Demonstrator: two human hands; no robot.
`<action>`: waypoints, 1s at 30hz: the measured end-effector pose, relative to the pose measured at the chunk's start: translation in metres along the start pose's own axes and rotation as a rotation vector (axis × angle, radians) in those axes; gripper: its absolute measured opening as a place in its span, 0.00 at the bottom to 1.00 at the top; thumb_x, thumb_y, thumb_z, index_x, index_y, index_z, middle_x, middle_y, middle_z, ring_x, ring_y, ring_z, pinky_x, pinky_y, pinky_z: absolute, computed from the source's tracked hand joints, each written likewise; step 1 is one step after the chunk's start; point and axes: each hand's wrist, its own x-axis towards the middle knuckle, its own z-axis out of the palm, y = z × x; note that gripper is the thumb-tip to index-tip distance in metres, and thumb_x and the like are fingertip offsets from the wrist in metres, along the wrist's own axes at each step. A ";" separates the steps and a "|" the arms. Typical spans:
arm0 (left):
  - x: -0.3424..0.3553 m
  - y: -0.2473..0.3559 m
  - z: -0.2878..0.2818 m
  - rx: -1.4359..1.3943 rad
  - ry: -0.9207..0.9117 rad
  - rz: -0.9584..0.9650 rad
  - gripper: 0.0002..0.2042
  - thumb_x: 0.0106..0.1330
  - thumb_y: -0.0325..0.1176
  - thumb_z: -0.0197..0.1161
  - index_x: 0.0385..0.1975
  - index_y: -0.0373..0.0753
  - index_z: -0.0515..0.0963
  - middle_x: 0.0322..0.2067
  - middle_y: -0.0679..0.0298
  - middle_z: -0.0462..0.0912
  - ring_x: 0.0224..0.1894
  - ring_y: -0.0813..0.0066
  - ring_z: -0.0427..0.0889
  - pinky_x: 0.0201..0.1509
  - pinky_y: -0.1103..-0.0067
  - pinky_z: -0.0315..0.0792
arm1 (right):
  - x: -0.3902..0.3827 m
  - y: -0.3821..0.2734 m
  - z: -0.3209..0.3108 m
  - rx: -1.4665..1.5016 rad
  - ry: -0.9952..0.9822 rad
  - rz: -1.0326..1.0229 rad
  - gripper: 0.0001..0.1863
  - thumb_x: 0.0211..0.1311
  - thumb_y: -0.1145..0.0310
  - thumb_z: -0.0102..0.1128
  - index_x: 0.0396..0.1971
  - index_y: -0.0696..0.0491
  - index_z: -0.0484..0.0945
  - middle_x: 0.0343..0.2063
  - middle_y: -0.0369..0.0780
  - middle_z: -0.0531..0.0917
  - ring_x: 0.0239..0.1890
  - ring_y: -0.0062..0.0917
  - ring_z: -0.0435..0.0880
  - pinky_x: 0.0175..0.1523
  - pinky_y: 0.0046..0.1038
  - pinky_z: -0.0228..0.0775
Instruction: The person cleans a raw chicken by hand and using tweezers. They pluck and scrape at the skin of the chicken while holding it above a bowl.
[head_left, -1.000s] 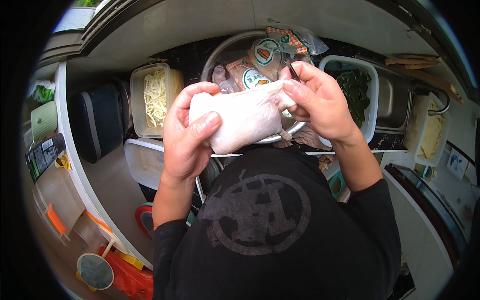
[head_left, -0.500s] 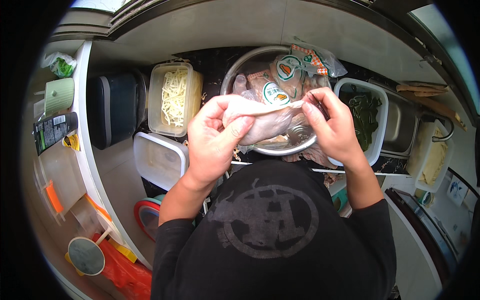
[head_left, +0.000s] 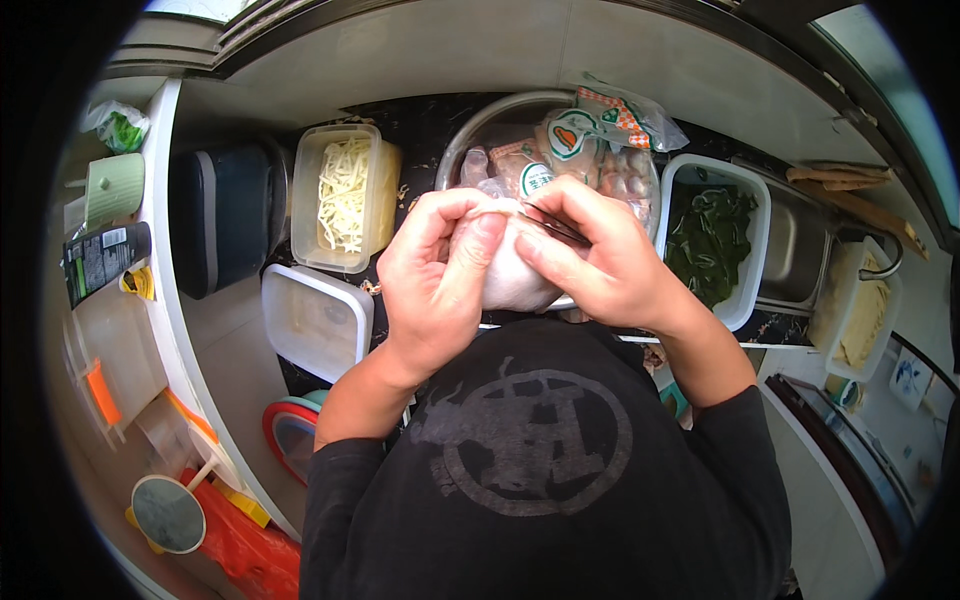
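at three o'clock from the left hand (head_left: 438, 268) pinching it, i see the meat (head_left: 516, 279), long axis unclear; the right hand (head_left: 608, 258), gripping a dark tool (head_left: 562, 229), touches it.

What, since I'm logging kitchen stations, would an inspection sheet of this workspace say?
Surface: dark speckled counter, crowded.
Job's things: pale fleshy piece, held up at the near side of a metal bowl holding plastic-wrapped packs.
Clutter: left, tub of pale shreds and white-rimmed tub; right, tub of dark green strips.
Hands: left hand pinches the piece; right hand, touching it, has a slim dark tool, partly hidden.
Cables: nothing seen.
Surroundings: pale wall behind, metal sink right, laden white shelf left.
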 end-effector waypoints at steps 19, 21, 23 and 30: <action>0.009 -0.002 0.002 -0.087 -0.074 -0.028 0.06 0.75 0.27 0.52 0.45 0.32 0.72 0.39 0.66 0.78 0.40 0.86 0.73 0.46 0.86 0.69 | 0.003 0.012 0.009 0.418 0.148 0.107 0.07 0.73 0.70 0.52 0.40 0.59 0.74 0.34 0.31 0.76 0.35 0.11 0.71 0.42 0.17 0.66; 0.010 -0.002 0.003 -0.155 -0.079 -0.060 0.07 0.74 0.27 0.53 0.45 0.31 0.72 0.39 0.66 0.78 0.40 0.86 0.74 0.46 0.86 0.70 | 0.002 0.014 0.011 0.477 0.194 0.135 0.07 0.72 0.70 0.53 0.37 0.59 0.74 0.30 0.33 0.76 0.34 0.12 0.70 0.40 0.18 0.66; 0.009 0.002 0.005 -0.207 -0.080 -0.114 0.07 0.73 0.27 0.54 0.46 0.31 0.72 0.39 0.66 0.79 0.41 0.85 0.75 0.47 0.85 0.70 | 0.003 0.013 0.012 0.492 0.221 0.134 0.07 0.72 0.70 0.53 0.35 0.59 0.74 0.29 0.34 0.76 0.33 0.13 0.70 0.40 0.19 0.66; 0.007 0.002 0.002 -0.152 -0.169 -0.201 0.07 0.71 0.25 0.56 0.45 0.31 0.73 0.39 0.65 0.79 0.41 0.85 0.76 0.47 0.85 0.71 | 0.002 0.009 0.015 0.434 0.261 0.067 0.07 0.72 0.71 0.53 0.38 0.59 0.73 0.30 0.34 0.75 0.34 0.14 0.71 0.42 0.19 0.67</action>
